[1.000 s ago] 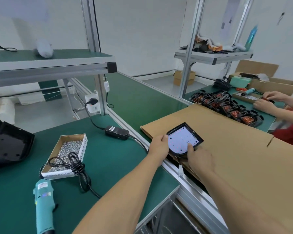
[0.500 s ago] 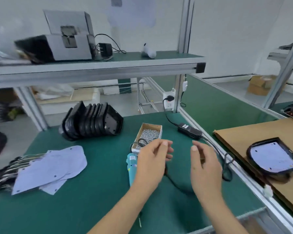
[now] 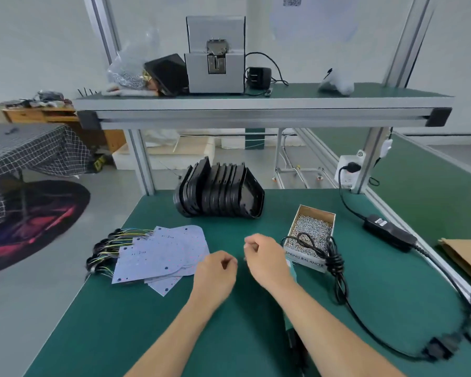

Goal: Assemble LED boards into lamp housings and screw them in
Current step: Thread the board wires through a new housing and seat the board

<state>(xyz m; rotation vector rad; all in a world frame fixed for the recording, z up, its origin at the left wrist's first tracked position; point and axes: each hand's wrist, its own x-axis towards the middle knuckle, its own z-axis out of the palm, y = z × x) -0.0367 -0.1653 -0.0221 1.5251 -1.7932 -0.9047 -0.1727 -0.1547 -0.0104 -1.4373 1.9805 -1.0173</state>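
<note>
A fanned pile of pale blue LED boards [image 3: 161, 254] with wired leads lies on the green mat [image 3: 120, 322] at the left. Behind it stands a row of black lamp housings [image 3: 220, 194] on edge. My left hand [image 3: 215, 276] hovers just right of the boards, fingers loosely curled, holding nothing. My right hand [image 3: 267, 259] is beside it, also loosely curled and holding nothing, in front of the cardboard box of screws [image 3: 312, 229]. My right forearm hides most of the teal electric screwdriver [image 3: 292, 268].
A coiled black cable [image 3: 335, 262] drapes over the screw box and runs to a power adapter [image 3: 389, 235] and wall socket [image 3: 350, 172]. A cardboard sheet [image 3: 468, 259] lies at the right edge. The overhead shelf [image 3: 256, 110] carries a grey screw feeder [image 3: 215, 55].
My hands let go of the assembled lamp on the cardboard at the right. View and both hands swung left, to the mat beside the LED boards.
</note>
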